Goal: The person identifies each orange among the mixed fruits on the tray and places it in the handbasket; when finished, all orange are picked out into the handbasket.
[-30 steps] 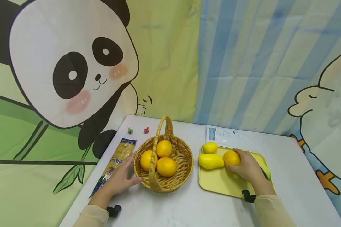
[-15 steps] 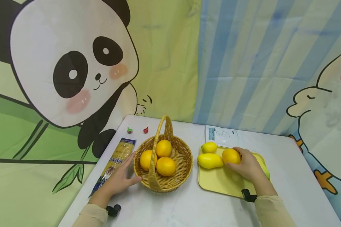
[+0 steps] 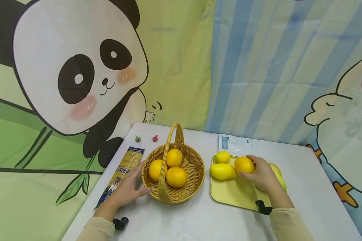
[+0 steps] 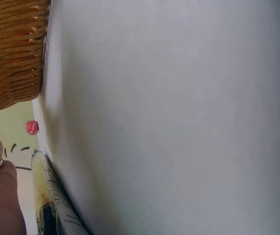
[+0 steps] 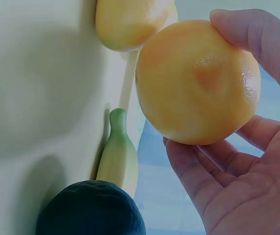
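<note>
My right hand (image 3: 263,175) grips an orange (image 3: 244,165) between thumb and fingers. In the right wrist view that orange (image 5: 198,83) is held clear of the yellow tray (image 3: 229,197). Left of it on the tray lie a mango (image 3: 223,171) and a lemon (image 3: 222,157). A banana (image 5: 118,152) and a dark, rounded object (image 5: 91,210) lie near the right hand. My left hand (image 3: 126,189) is at the left side of the wicker basket (image 3: 196,177), thumb and fingers spread along its rim. Inside the basket sit three oranges (image 3: 176,177).
A pasta packet (image 3: 128,162) lies beneath and beyond the left hand. Two lollipops, a green one (image 3: 138,138) and a red one (image 3: 155,138), lie at the back left. A white printed packet (image 3: 236,144) lies behind the tray. The basket's handle (image 3: 168,140) arches high.
The right hand has lifted the orange slightly and carried it a little to the left. My left hand and the basket have stayed in place.
</note>
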Demonstrator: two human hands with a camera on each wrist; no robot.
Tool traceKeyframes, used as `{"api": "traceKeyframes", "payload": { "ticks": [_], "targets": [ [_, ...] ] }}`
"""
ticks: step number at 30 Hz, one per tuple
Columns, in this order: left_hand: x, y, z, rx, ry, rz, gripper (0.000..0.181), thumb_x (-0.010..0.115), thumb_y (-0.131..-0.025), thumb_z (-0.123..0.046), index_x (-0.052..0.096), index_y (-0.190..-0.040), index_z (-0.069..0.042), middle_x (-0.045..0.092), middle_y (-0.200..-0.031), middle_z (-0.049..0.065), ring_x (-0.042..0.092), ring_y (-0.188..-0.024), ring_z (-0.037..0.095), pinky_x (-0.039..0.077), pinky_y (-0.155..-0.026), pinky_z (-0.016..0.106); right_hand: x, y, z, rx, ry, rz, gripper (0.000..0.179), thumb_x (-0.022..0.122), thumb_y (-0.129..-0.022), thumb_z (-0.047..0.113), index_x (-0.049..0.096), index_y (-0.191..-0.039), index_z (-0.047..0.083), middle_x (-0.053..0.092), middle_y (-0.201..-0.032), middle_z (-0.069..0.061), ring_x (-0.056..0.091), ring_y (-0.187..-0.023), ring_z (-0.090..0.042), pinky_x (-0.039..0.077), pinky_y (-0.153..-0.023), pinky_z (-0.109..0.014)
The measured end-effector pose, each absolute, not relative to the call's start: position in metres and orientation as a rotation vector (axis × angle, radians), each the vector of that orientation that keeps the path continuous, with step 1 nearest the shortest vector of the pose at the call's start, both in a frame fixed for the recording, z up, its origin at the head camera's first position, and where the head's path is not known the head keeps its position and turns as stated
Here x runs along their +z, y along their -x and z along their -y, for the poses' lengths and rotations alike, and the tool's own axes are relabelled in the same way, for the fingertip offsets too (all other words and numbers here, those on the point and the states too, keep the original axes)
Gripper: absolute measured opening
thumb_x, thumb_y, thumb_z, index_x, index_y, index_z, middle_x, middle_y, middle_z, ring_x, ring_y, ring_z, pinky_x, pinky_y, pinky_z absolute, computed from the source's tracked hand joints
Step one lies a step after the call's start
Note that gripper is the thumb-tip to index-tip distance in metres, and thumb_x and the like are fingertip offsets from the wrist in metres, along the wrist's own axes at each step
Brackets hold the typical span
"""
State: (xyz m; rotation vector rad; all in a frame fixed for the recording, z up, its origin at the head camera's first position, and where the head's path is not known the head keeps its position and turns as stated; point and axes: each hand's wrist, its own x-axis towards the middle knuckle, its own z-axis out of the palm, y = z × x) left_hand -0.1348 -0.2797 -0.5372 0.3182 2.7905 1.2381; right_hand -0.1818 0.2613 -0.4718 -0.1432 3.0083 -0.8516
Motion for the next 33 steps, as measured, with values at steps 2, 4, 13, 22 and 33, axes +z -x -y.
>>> {"api": "traceKeyframes", "payload": {
  "ticks": [2,4,13,22,33],
  "targets": [
    [-0.537,0.135,0.28,1.239,-0.32,-2.79,0.111,0.084,-0.083,-0.057,0.014,-0.168,-0.039,0.019,-0.176,0.01,0.022,-0.16,0.046,0.031,-0.117,0.078,-0.471,0.182,-0.26,-0.853,0.146,-3.009,0.086,0.082,-0.088,0.045,0.046,-0.152,0.0,0.054,-0.147,-0.031,0.053,-0.128,-0.048,0.048,-0.108,-0.066],
    [-0.537,0.135,0.279,1.242,-0.32,-2.789,0.111,0.084,-0.083,-0.056,0.014,-0.168,-0.038,0.019,-0.176,0.011,0.022,-0.16,0.046,0.03,-0.117,0.078,-0.47,0.181,-0.259,-0.855,0.151,-3.007,0.086,0.082,-0.088,0.045,0.046,-0.152,0.0,0.053,-0.147,-0.031,0.053,-0.128,-0.048,0.048,-0.107,-0.066],
    [-0.538,0.136,0.279,1.236,-0.318,-2.797,0.112,0.084,-0.082,-0.058,0.015,-0.168,-0.037,0.019,-0.176,0.01,0.021,-0.161,0.045,0.027,-0.119,0.078,-0.466,0.182,-0.254,-0.876,0.161,-3.002,0.085,0.082,-0.089,0.042,0.045,-0.153,-0.001,0.053,-0.147,-0.03,0.054,-0.128,-0.048,0.05,-0.106,-0.066],
    [-0.538,0.136,0.28,1.243,-0.324,-2.797,0.111,0.083,-0.083,-0.059,0.015,-0.168,-0.038,0.02,-0.176,0.01,0.022,-0.161,0.045,0.027,-0.119,0.077,-0.461,0.183,-0.249,-0.889,0.186,-3.009,0.086,0.082,-0.089,0.044,0.045,-0.153,0.001,0.053,-0.148,-0.029,0.054,-0.128,-0.046,0.05,-0.106,-0.065],
    [-0.539,0.135,0.279,1.25,-0.322,-2.797,0.112,0.083,-0.083,-0.059,0.016,-0.169,-0.035,0.02,-0.176,0.011,0.021,-0.16,0.046,0.025,-0.118,0.08,-0.454,0.182,-0.24,-0.928,0.205,-2.995,0.086,0.082,-0.089,0.045,0.044,-0.155,0.003,0.053,-0.149,-0.027,0.055,-0.127,-0.043,0.053,-0.104,-0.062]
  ]
}}
